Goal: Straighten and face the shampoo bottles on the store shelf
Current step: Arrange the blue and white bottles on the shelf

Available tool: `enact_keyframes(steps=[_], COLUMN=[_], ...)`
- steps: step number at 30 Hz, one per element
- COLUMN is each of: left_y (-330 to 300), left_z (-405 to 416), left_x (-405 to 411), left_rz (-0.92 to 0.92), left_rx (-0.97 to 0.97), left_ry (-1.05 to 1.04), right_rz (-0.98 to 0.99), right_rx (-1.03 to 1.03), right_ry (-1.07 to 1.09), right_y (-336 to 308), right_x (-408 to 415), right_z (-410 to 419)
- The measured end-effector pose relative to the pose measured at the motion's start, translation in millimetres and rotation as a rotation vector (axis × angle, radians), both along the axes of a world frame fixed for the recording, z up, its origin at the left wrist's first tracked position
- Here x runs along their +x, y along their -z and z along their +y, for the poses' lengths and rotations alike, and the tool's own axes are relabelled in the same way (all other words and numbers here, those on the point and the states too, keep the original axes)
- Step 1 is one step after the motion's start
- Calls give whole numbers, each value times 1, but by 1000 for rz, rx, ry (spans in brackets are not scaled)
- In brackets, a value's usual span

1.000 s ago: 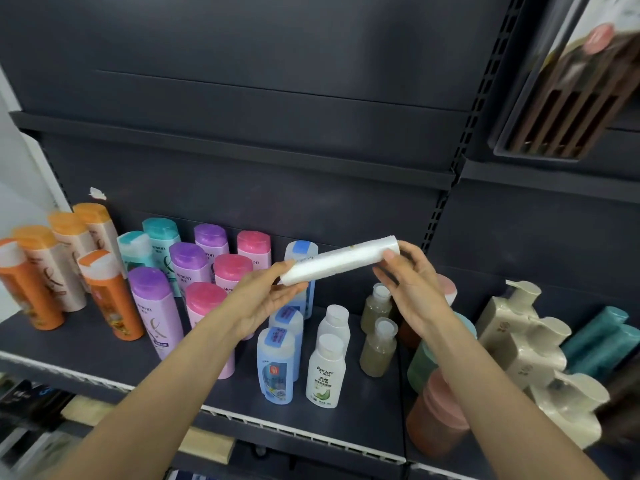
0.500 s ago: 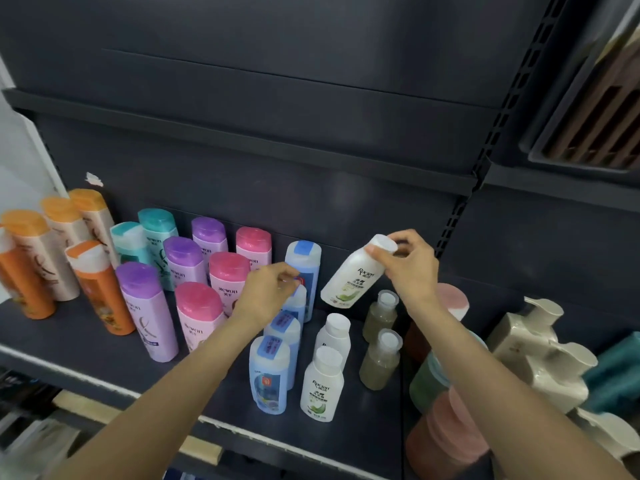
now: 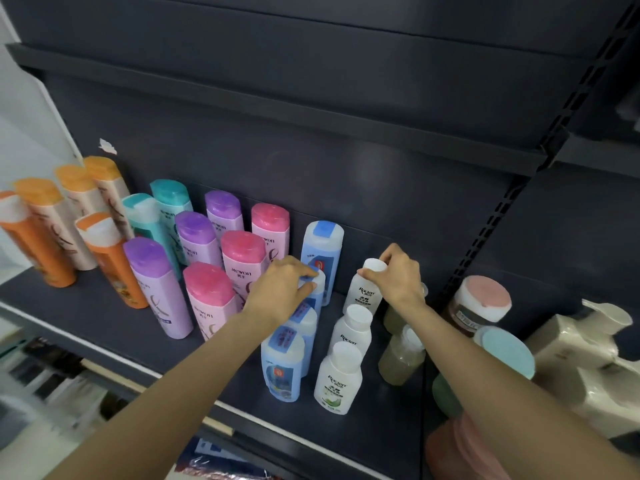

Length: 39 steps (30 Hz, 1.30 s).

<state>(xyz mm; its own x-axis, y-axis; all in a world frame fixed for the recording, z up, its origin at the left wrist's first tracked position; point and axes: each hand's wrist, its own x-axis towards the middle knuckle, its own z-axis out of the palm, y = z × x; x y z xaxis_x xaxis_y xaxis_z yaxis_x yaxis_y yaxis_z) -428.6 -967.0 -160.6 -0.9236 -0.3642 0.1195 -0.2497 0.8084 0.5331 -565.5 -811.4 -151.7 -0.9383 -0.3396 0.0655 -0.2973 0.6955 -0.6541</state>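
White bottle (image 3: 366, 288) is down on the shelf (image 3: 104, 317) now, upright at the back of its row, right hand (image 3: 394, 275) pinching its cap. Left hand (image 3: 282, 289) grips a blue bottle (image 3: 317, 289). Looks light, slick plastic; hold the body. Label reads "Rocien".

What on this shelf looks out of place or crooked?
Little does. The front orange bottle with a white-patched cap stands out of line with the cream orange-capped bottles. A torn white scrap sticks to the dark back panel.
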Motion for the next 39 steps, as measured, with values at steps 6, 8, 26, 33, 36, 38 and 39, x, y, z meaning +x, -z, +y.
enact_keyframes(steps=[6,8,26,33,36,38,39], left_y=[-1,-2,-6,-12,-9,-6,-5], left_z=[4,5,15,49,56,57,56], left_x=[1,1,2,-8,-16,-19,-20], left_rz=[-13,-11,-28,32,-72,-119,-125], left_rx=[-9,-12,-41,-9,-39,-49,-54], left_ry=[-16,-21,-34,189,275,284,291], right_rz=[-34,-41,-94,-104,-151,-197,-226], right_rx=[46,70,78,81,259,354,380], right_ry=[-2,-3,-38,-129,-187,-219,-232], right_y=[8,11,10,-1,-1,1,3], right_x=[-2,0,0,7,10,13,15], right_z=[-6,-8,-6,58,79,86,88])
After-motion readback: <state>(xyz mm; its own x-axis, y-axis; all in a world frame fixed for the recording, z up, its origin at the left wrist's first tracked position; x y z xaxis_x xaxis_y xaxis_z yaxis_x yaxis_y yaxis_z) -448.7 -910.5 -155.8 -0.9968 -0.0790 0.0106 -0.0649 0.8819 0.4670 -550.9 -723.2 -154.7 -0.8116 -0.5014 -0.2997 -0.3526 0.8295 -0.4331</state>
